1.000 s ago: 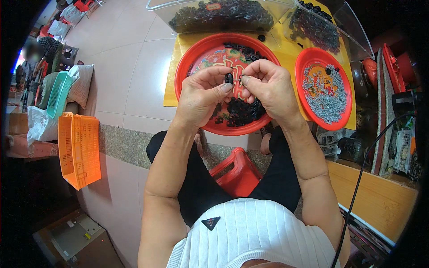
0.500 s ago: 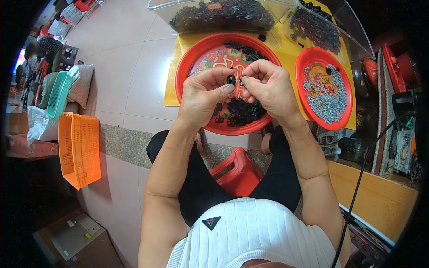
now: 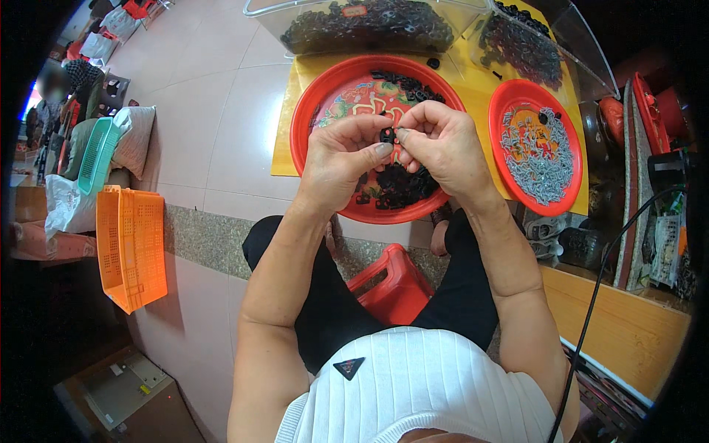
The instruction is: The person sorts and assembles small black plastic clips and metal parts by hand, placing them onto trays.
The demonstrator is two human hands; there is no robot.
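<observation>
Over a round red tray (image 3: 301, 144), my two hands meet fingertip to fingertip. Thumb and fingers of my left hand (image 3: 336, 156) pinch a small black plastic part (image 3: 387, 135) with an opening in it. My right hand (image 3: 447, 148) is closed in a pinch against the part's right side, on what looks like a small screw mostly hidden by the fingertips. Below the hands, a heap of black plastic parts (image 3: 402, 188) lies in the tray, and more black pieces (image 3: 406, 85) lie along its far side.
To the right stands a red plate (image 3: 496, 118) of silver screws (image 3: 543, 173). Clear bins (image 3: 369, 29) of black parts are at the back of the yellow surface (image 3: 284, 148). A red stool (image 3: 395, 288) is between my legs; an orange crate (image 3: 140, 247) stands left. A black cable (image 3: 591, 310) hangs at right.
The gap between my hands has closed. The black part has moved slightly right, and the piece in my right fingertips now meets it.
</observation>
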